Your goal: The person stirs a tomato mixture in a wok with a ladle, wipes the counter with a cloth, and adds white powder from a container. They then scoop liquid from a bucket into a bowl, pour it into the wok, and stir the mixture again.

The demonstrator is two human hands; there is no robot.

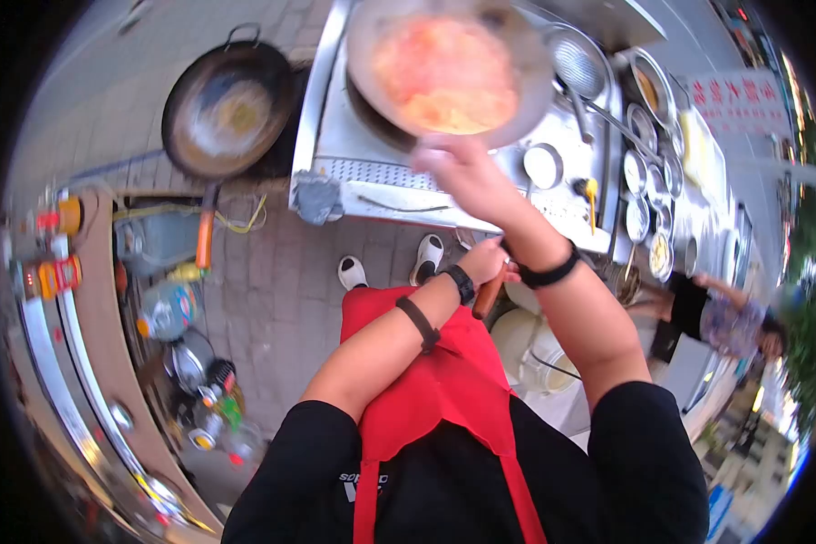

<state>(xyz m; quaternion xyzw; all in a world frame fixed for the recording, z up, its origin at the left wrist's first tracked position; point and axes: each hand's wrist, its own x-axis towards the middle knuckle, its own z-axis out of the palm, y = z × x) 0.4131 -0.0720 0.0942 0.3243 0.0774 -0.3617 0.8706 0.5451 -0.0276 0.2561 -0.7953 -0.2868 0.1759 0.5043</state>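
My left hand [487,261] is closed round a brown wooden handle [489,297] in front of the red apron; what the handle belongs to is hidden behind my right forearm. Crossing above it, my right hand [453,163] is at the near rim of a large wok [539,77]. Its fingers are smeared by motion, so their grip cannot be made out. Blurred red and orange food [444,72] fills much of the wok, which is over the metal stove [335,136].
A second wok [227,113] stands left of the stove. Right of it are a strainer [578,68], a small white bowl [543,166] and several seasoning bowls. Bottles and containers line the left side. Another person [730,322] is at the far right.
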